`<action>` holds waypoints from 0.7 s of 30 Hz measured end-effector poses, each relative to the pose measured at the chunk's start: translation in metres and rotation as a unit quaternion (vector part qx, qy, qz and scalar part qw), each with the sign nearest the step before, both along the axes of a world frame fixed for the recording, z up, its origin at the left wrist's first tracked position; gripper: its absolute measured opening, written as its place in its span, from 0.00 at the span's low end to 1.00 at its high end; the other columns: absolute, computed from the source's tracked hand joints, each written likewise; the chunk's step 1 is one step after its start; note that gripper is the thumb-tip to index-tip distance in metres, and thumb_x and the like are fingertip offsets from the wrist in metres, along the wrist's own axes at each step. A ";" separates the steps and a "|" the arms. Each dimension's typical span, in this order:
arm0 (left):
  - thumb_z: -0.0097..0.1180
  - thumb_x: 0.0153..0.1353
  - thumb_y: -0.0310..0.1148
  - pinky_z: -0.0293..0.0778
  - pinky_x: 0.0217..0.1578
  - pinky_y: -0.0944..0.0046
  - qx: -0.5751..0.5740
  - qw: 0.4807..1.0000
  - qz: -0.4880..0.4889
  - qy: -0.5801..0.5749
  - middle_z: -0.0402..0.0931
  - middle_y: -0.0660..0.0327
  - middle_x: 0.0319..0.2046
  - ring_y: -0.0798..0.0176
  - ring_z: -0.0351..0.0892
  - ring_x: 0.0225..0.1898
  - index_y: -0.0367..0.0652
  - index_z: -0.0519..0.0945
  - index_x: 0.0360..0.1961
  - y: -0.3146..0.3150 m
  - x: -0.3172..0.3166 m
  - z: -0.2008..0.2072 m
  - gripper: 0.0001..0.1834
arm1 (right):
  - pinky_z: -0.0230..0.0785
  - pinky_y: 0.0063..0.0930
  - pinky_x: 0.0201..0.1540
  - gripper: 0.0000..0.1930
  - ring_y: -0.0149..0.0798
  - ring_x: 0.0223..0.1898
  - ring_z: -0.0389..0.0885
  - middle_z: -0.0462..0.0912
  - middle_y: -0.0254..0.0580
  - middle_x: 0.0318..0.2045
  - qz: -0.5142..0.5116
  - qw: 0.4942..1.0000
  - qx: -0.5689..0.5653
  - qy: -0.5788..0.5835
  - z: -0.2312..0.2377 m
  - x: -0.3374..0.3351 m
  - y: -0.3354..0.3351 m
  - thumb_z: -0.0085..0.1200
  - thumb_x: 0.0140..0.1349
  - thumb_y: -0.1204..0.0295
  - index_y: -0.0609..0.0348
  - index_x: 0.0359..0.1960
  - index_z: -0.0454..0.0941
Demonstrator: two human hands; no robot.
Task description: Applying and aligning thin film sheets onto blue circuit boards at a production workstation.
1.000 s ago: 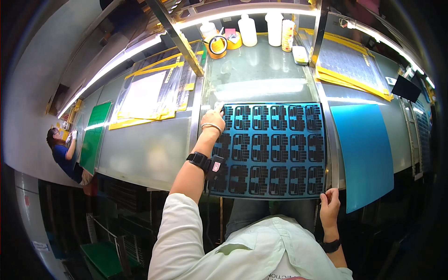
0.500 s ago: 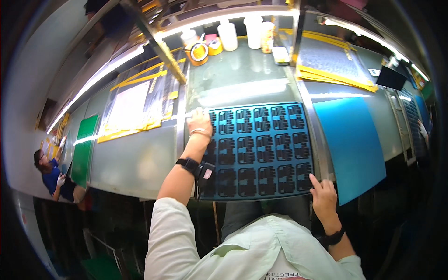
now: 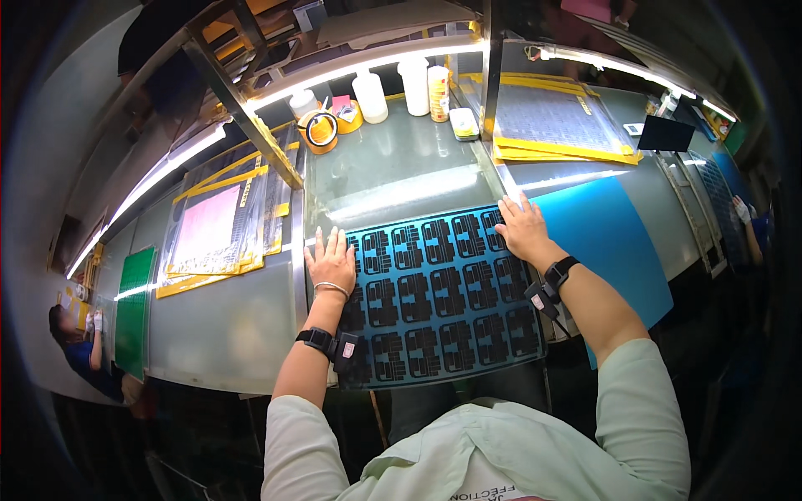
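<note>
In front of me on the glass-topped table lies a blue sheet patterned with rows of black shapes. My left hand rests along its left edge near the far corner, fingers spread forward. At the far right corner my right hand lies on the edge, its fingers apart as well. Neither hand grips anything. The sheet's near edge reaches the front of the table, and my left wrist and hand cover part of its left column.
A plain blue sheet lies to the right. Yellow-edged films are at left, more films at far right. Tape rolls and white bottles stand at the back under a lamp. A co-worker is by a green board.
My right hand has gone from the sheet's near right corner to its far right corner. My left hand stays at the left edge, its fingers now more spread. The camera view has shifted.
</note>
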State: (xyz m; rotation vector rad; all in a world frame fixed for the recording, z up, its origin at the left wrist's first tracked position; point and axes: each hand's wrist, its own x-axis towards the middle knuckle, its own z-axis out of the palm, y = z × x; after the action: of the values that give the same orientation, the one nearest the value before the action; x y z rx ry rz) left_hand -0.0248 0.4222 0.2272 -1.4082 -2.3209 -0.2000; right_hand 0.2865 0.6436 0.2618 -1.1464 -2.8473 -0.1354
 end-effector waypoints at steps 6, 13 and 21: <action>0.39 0.63 0.50 0.39 0.62 0.38 -0.018 0.990 0.045 -0.134 0.52 0.62 0.65 0.55 0.44 0.68 0.45 0.59 0.63 0.000 0.009 -0.009 0.31 | 0.44 0.52 0.63 0.27 0.50 0.64 0.51 0.60 0.42 0.62 0.013 0.999 0.041 0.008 -0.012 -0.001 0.005 0.39 0.64 0.56 0.57 0.61 0.59; 0.33 0.63 0.56 0.34 0.63 0.39 -0.075 0.982 0.101 -0.141 0.44 0.62 0.68 0.57 0.36 0.69 0.44 0.51 0.66 0.008 0.020 0.003 0.36 | 0.41 0.55 0.63 0.30 0.56 0.64 0.50 0.57 0.49 0.62 0.049 0.991 0.034 0.118 -0.008 0.057 -0.052 0.45 0.61 0.58 0.65 0.60 0.59; 0.31 0.62 0.59 0.32 0.63 0.39 -0.107 0.972 0.151 -0.143 0.42 0.58 0.68 0.57 0.35 0.69 0.39 0.49 0.66 -0.004 0.020 0.005 0.39 | 0.45 0.54 0.61 0.29 0.56 0.62 0.54 0.60 0.51 0.60 0.044 0.992 -0.079 0.084 0.027 0.162 -0.219 0.57 0.50 0.65 0.68 0.53 0.67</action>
State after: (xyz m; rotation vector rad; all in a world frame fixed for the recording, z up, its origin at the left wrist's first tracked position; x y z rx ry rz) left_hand -0.0052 0.4185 0.2319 -1.1580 -2.8333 -0.0650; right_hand 0.4487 0.4250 0.2891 -1.0020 -2.7913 0.1858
